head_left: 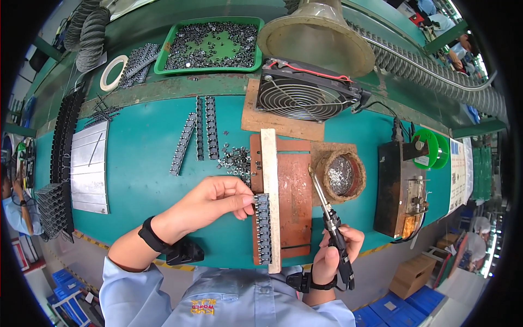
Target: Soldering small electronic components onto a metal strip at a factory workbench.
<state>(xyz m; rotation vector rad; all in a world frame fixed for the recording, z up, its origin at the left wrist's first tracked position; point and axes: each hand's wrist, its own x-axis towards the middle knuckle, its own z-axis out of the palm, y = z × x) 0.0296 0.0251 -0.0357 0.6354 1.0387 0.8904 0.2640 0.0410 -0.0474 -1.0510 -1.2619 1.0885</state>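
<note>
My right hand point(340, 252) is wrapped round the black handle of a soldering iron point(333, 226), whose metal tip points up and away, beside the round pot. My left hand point(220, 200) is closed in a pinch at the far end of a strip of small black components point(263, 229). Whatever lies between thumb and forefinger is too small to make out. The strip runs along the left side of a pale wooden bar point(269, 180), which lies across a reddish-brown board point(296, 191). Just beyond my left hand is a pile of loose small metal parts point(237, 162).
Ahead stand a black fan point(305, 95) and a flared extraction hood point(316, 35). To the right are a crusted round pot point(344, 175) and a dark box point(393, 188) with a green spool point(430, 148). Component strips point(211, 128), a metal plate point(90, 169) and a green tray point(212, 70) lie leftward.
</note>
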